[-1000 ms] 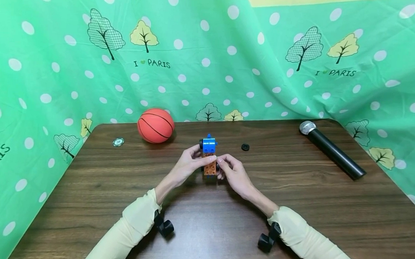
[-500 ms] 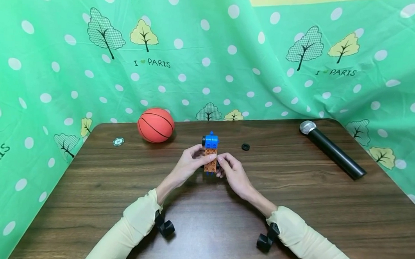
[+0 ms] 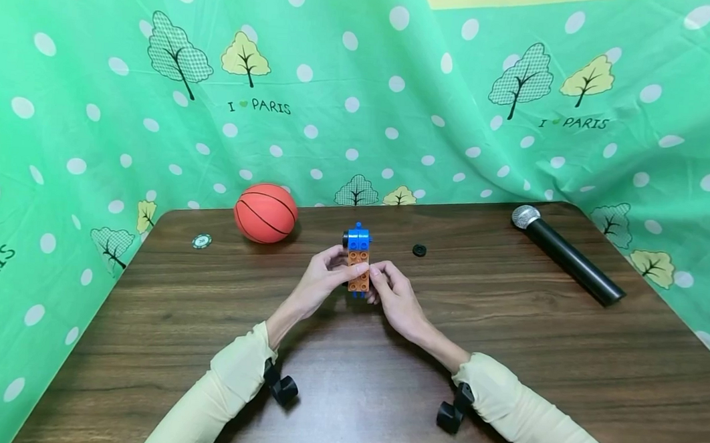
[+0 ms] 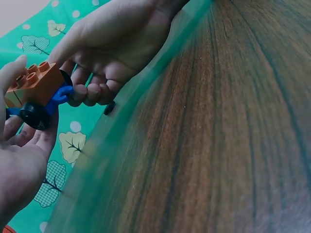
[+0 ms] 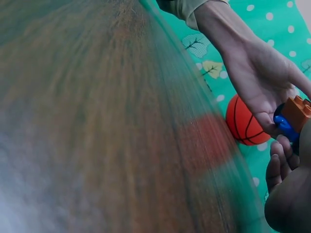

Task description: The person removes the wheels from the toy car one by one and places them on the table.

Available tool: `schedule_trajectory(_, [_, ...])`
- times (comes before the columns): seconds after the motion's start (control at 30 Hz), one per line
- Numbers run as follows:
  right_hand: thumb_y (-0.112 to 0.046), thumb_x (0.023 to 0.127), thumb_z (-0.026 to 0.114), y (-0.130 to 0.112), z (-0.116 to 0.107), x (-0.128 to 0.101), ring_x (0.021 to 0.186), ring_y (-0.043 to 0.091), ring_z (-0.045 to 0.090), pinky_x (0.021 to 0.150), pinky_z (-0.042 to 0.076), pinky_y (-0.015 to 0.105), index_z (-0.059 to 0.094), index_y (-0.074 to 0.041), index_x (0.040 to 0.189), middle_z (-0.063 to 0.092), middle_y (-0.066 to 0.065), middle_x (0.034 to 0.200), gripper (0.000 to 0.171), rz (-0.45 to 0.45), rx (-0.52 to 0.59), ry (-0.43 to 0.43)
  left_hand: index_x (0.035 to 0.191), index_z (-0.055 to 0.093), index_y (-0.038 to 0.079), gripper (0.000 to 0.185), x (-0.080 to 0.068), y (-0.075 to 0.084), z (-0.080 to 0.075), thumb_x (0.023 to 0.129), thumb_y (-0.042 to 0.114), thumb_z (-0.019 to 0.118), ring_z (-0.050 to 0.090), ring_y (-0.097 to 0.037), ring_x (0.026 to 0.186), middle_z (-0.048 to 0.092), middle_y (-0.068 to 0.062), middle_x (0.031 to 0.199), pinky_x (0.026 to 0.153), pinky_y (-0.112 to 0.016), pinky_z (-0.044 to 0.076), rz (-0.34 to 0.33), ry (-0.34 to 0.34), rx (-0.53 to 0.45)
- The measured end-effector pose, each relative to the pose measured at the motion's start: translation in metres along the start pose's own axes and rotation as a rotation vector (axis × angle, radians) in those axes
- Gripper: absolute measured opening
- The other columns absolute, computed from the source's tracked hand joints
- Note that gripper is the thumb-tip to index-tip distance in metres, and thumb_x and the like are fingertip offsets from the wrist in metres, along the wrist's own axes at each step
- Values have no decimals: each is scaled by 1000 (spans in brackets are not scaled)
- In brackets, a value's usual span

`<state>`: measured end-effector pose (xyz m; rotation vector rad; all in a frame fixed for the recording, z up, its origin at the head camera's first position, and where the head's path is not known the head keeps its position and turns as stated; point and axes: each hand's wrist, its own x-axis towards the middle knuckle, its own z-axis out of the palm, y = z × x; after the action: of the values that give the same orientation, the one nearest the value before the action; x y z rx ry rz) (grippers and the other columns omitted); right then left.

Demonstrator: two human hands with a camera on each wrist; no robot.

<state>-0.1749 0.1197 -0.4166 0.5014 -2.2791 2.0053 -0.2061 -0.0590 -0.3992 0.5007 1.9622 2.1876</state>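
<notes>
Because the brick toy (image 3: 358, 262) is small and made of stacked pieces, I am holding it with both hands above the middle of the wooden table (image 3: 504, 363), orange bricks toward me and the blue block with its black wheel at the far end. My left hand (image 3: 318, 283) is pinching the orange part from the left with thumb and fingers, and my right hand (image 3: 396, 297) is pinching it from the right, fingertips meeting over the studs, so it is not tipping or twisting. In the left wrist view the toy (image 4: 34, 92) is sitting clear of the tabletop. The basketball (image 3: 266, 213) is resting behind my left hand, a small black wheel (image 3: 419, 250) is lying just beyond my right, and the microphone (image 3: 564, 254) is lying well apart at the right edge.
</notes>
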Motion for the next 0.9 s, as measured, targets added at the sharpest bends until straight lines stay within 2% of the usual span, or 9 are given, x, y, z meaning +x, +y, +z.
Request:
schedule_trajectory(0.13, [-10,111,46,1,0,0,68,13,59,64,52,26,58,8,107,63,10,77,22,-19,6,29,129,60,-7,40,0,0,-1,94,8,72,69,-26,110,70,-16,114,94,-34,54,-8,-20,6])
schedule_trajectory(0.27, [-11,110,51,1,-2,0,65,18,60,62,53,29,61,6,106,63,12,74,20,-56,-44,56,127,61,-8,38,0,1,1,95,9,71,69,-27,112,70,-16,114,96,-35,53,-7,-17,-5])
schedule_trajectory(0.47, [-13,109,54,2,-6,-2,62,23,58,58,49,27,64,-2,104,63,8,71,16,-143,-162,65,126,61,-9,37,0,1,3,95,8,70,69,-22,108,71,-15,112,96,-35,53,-2,-19,-30])
schedule_trajectory(0.63, [-6,108,53,5,-7,-2,60,26,57,56,45,26,63,-3,105,61,8,70,11,-215,-215,72,121,63,-8,31,0,1,4,95,8,70,70,-17,100,71,-11,106,91,-32,55,2,-28,-42])
schedule_trajectory(0.9, [-11,112,44,4,-6,-4,75,34,58,68,46,30,54,-3,118,59,17,83,14,-160,-217,0,120,62,-9,31,1,2,7,95,8,69,69,-14,96,71,-9,102,88,-30,54,31,-5,-57])
